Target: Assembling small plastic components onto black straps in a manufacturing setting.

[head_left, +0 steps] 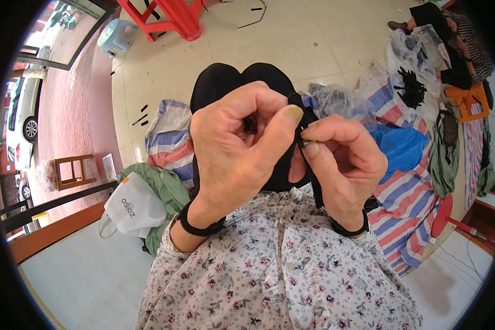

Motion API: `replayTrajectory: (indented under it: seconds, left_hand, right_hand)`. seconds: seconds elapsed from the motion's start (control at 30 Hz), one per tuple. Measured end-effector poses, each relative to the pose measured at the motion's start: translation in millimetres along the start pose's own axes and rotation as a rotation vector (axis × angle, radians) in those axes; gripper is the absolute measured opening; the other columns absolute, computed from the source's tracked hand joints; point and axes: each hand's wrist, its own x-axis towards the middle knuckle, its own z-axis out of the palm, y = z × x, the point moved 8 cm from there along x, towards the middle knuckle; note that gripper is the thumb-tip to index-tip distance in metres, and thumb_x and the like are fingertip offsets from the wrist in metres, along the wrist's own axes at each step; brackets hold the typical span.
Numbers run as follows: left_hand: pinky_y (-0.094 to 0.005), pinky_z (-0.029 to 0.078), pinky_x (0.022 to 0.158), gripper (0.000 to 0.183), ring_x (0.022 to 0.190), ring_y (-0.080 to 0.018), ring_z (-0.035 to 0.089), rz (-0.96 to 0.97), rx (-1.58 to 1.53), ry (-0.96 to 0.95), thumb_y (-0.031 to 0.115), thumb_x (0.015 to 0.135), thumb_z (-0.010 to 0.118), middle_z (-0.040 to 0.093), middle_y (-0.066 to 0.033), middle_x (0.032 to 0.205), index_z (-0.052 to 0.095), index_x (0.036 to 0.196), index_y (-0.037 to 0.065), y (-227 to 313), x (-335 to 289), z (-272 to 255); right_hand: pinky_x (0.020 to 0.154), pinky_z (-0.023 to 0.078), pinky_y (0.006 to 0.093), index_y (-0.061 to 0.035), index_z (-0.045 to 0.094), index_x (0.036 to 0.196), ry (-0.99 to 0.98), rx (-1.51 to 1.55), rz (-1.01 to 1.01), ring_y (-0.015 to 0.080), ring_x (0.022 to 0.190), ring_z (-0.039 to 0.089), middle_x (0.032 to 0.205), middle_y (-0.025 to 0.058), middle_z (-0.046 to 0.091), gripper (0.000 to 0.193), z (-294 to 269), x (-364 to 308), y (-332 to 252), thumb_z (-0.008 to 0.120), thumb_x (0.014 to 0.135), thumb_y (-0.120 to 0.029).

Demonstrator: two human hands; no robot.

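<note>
Over my lap of black trousers (217, 80), both hands are raised close together. My left hand (236, 143) is closed, its thumb and forefinger pinching the top of a narrow black strip (295, 100), perhaps strap or cord. Just to the right, my right hand (349, 162) pinches the same black piece lower down between thumb and fingertip. A small shiny bit (306, 142) shows at the right fingertips, too small to name. Black material also hangs below the right thumb. My fingers and the dark trousers hide much of the piece.
Striped woven sheeting (404, 201) covers the floor at right, with a blue plastic bag (398, 146) and black pieces (409, 88) on clear plastic. Another person (470, 47) sits far right near an orange stool (468, 102). A white bag (134, 201) lies left; a red stool (173, 19) stands ahead.
</note>
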Motion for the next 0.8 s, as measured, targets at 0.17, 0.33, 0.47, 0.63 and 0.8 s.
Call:
replayTrajectory:
  seconds: [0.17, 0.33, 0.47, 0.63, 0.8]
  left_hand:
    - [-0.0217, 0.028, 0.044, 0.013, 0.049, -0.0029, 0.037, 0.226, 0.358, -0.019, -0.001, 0.079, 0.066, 0.044, 0.0002, 0.058, 0.057, 0.070, 0.001, 35, -5, 11]
    - [-0.0226, 0.027, 0.046, 0.018, 0.053, -0.0037, 0.037, 0.021, 0.272, -0.064, 0.001, 0.080, 0.066, 0.042, 0.0016, 0.061, 0.052, 0.067, 0.002, -10, -18, -4]
    - [-0.0202, 0.025, 0.049, 0.021, 0.058, -0.0005, 0.036, -0.185, 0.139, -0.159, 0.003, 0.084, 0.065, 0.044, 0.0055, 0.065, 0.052, 0.068, 0.001, -30, -19, 0]
    - [-0.0193, 0.024, 0.049, 0.021, 0.058, 0.0005, 0.036, -0.233, 0.147, -0.146, 0.007, 0.085, 0.068, 0.044, 0.0074, 0.064, 0.054, 0.069, 0.001, -41, -14, -5]
    - [-0.0182, 0.029, 0.049, 0.021, 0.056, 0.0010, 0.039, -0.360, 0.157, -0.119, 0.015, 0.084, 0.071, 0.049, 0.0077, 0.061, 0.059, 0.074, 0.002, -64, -12, -7]
  right_hand:
    - [0.051, 0.049, 0.0209, 0.0052, 0.062, 0.094, 0.010, 0.005, 0.111, 0.0100, 0.059, 0.061, 0.078, 0.0078, 0.063, 0.008, -4, -8, -13, 0.059, 0.088, 0.008]
    - [0.054, 0.053, 0.0250, 0.0057, 0.062, 0.094, -0.039, 0.124, 0.329, 0.0131, 0.059, 0.063, 0.073, 0.0085, 0.064, 0.006, -3, -20, 34, 0.060, 0.088, 0.006]
    - [0.054, 0.053, 0.0253, 0.0065, 0.061, 0.095, -0.035, 0.184, 0.302, 0.0141, 0.060, 0.063, 0.074, 0.0098, 0.064, 0.006, -6, -18, 32, 0.060, 0.089, 0.005]
    - [0.052, 0.053, 0.0266, 0.0068, 0.061, 0.093, -0.023, 0.213, 0.404, 0.0169, 0.056, 0.063, 0.073, 0.0118, 0.064, 0.006, -7, -11, 49, 0.060, 0.087, 0.007]
    - [0.049, 0.040, 0.0219, -0.0001, 0.061, 0.088, 0.024, 0.168, 0.413, 0.0093, 0.052, 0.053, 0.067, 0.0039, 0.058, 0.003, -5, -2, 39, 0.060, 0.090, -0.003]
